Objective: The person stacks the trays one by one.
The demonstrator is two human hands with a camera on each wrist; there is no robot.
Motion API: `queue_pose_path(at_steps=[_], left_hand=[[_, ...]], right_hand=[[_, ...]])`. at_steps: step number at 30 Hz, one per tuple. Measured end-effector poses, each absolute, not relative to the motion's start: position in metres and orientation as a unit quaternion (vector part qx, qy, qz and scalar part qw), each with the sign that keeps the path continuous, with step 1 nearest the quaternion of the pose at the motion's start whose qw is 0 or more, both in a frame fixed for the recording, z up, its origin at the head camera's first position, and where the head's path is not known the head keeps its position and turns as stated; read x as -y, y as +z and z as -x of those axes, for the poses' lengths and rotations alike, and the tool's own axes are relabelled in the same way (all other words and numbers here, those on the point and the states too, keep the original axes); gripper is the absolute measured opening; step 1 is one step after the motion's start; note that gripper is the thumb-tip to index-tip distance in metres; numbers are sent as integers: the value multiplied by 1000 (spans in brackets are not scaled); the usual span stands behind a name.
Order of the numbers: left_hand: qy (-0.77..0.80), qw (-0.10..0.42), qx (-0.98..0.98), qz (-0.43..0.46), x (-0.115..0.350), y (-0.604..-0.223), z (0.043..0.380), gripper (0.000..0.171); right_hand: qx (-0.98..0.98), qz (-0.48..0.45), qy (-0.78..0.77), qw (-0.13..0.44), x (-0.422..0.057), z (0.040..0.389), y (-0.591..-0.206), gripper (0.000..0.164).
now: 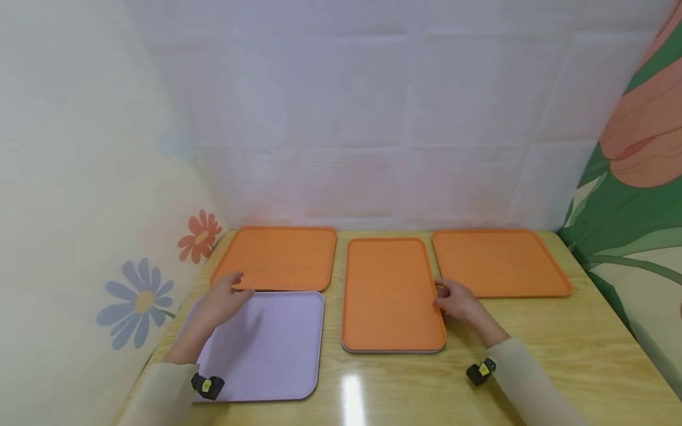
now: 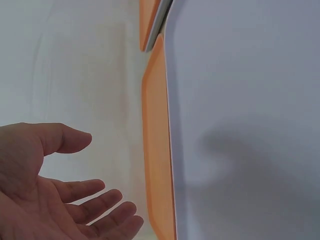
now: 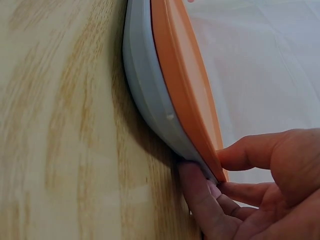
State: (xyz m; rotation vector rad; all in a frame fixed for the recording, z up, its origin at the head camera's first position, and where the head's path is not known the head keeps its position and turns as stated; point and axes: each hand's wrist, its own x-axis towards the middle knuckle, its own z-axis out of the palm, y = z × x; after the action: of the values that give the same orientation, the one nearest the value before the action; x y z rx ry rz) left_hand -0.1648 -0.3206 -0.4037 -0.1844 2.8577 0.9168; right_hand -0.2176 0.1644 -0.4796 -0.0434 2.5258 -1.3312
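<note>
In the head view an orange tray (image 1: 391, 296) lies in the middle of the table, stacked on a lilac tray (image 3: 150, 75) whose rim shows beneath it. My right hand (image 1: 457, 300) holds this pair at its right edge. In the right wrist view, the thumb touches the orange rim and the other fingers sit at the lower tray's edge. On the left, my left hand (image 1: 224, 302) hovers over another lilac tray (image 1: 277, 355), fingers apart and loosely bent, with nothing in them. Its palm and spread fingers (image 2: 85, 195) show in the left wrist view.
Two more orange trays lie along the back of the wooden table (image 1: 383, 390): one at the back left (image 1: 282, 257), just behind the left lilac tray, and one at the back right (image 1: 501, 263). A white cloth (image 1: 373, 118) hangs behind. Flower-patterned walls flank both sides.
</note>
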Motion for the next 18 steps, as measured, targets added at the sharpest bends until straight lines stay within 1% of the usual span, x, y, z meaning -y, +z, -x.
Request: queue_pose_path(at_steps=[6,18], left_hand=[[289,67,-951,86,341,-405,157,65],[288,88,-945,127,383,-416,148,74]], right_hand=[[-873,17,-465,150,-165,216,-477,60],[-869,14,-473,145,-165,216,-478,60]])
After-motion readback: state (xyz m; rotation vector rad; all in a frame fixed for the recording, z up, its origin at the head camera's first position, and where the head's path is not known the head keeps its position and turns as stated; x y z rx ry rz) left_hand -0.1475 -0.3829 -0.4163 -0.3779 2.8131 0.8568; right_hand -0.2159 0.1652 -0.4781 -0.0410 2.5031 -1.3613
